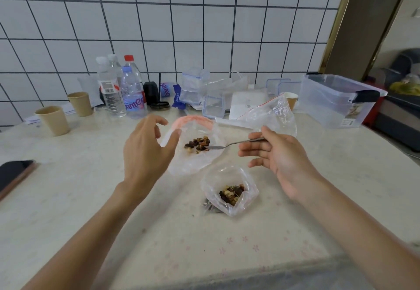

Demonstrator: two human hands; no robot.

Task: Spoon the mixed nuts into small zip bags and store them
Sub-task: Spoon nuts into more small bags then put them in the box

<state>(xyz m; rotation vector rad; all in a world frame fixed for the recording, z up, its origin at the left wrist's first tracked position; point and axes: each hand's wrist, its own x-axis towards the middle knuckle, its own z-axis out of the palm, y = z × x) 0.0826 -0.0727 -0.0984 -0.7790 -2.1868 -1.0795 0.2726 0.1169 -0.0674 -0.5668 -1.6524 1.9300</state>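
The right hand (279, 157) pinches a spoon (229, 145) by its handle, the bowl tip resting in the nuts (198, 144) inside a zip bag (195, 160) lying on the tabletop (68, 198). The left hand (145, 151) hovers at that bag's red-edged mouth, fingers loosely spread, gripping nothing. A second bag (229, 189) of nuts sits just nearer. A clear bin (336, 101) stands far right.

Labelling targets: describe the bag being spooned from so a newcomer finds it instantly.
On the pale counter, look between the two hands. The zip bag lies flat just beyond them, red-pink seal strip toward the tiled wall, spoon tip in its nuts. Unlike the nearer bag, which stands open with nuts inside, it holds the spoon.
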